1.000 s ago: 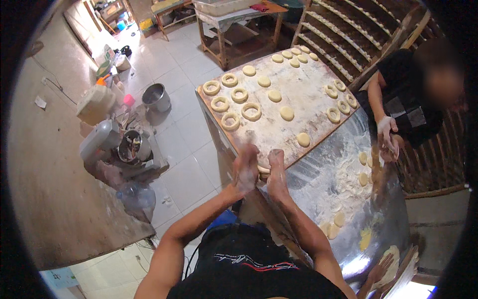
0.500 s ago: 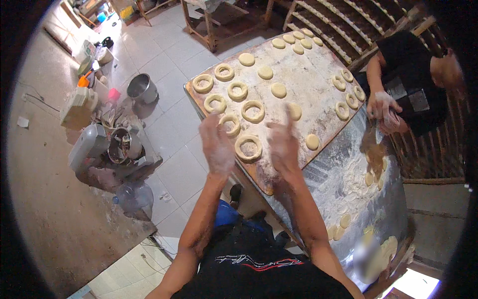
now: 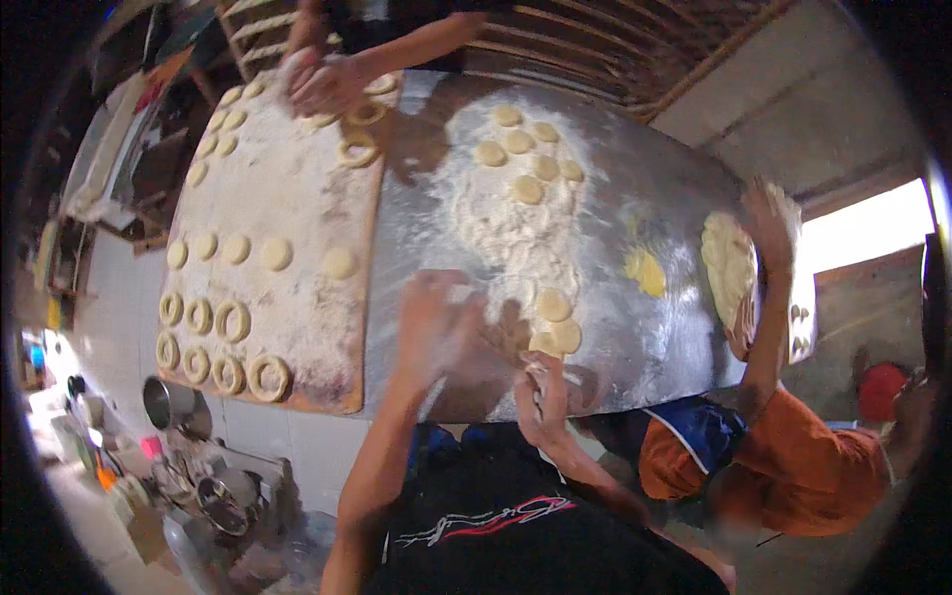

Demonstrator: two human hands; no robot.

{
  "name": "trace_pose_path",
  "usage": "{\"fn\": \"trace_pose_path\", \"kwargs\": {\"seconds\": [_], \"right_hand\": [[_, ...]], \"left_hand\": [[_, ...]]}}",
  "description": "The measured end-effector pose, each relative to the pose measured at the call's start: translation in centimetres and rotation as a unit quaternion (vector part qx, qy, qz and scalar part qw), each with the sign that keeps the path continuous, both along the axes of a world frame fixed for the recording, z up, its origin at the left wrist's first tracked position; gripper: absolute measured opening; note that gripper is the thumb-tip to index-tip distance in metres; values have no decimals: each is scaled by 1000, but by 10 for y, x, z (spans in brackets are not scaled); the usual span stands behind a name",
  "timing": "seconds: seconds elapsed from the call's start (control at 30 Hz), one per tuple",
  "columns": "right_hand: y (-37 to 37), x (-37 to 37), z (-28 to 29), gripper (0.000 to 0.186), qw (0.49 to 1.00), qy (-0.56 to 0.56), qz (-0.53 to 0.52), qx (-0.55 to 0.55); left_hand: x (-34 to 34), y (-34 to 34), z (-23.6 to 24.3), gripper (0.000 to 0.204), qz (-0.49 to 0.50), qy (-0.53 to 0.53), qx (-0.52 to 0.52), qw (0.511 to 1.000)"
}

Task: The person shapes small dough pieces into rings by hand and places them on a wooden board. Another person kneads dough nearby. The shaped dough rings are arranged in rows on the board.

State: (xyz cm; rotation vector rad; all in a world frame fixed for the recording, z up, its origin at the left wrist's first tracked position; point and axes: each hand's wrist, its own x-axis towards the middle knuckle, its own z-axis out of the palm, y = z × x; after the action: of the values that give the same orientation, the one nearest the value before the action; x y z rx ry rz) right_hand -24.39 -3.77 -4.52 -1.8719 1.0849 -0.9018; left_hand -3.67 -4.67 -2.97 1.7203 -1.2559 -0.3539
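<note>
Over the floured metal table, my left hand (image 3: 436, 322) is smeared by motion, so its fingers cannot be made out. My right hand (image 3: 543, 397) is curled closed at the table's near edge. Its fingertips meet the lowest of a small cluster of flat dough discs (image 3: 563, 335); whether anything is inside the fingers is hidden. To the left lies a floured wooden board (image 3: 297, 188). Dough rings (image 3: 268, 378) stand in two rows on its near end, with a row of dough discs (image 3: 277, 254) beyond them.
Across the board, a co-worker's hands (image 3: 327, 84) work beside more dough rings (image 3: 358, 150). Several discs (image 3: 527, 188) lie on the flour farther back. At the right, another person's arm (image 3: 769, 297) reaches by a large dough slab (image 3: 729, 263). A metal pot (image 3: 169, 402) sits on the floor.
My view has swung right, from the board to the metal table. Both hands have left the rings on the board; the right is now at the disc cluster.
</note>
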Motion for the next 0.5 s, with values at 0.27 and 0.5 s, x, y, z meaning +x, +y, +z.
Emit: {"fn": "trace_pose_path", "kwargs": {"seconds": [0.27,0.5], "right_hand": [[-49,-88,11,17,984,-85,-113,112],[-124,-74,18,24,973,-159,41,164]], "left_hand": [[-112,-79,-21,30,-61,-156,171,971],[-136,-72,41,28,-48,223,109,967]]}}
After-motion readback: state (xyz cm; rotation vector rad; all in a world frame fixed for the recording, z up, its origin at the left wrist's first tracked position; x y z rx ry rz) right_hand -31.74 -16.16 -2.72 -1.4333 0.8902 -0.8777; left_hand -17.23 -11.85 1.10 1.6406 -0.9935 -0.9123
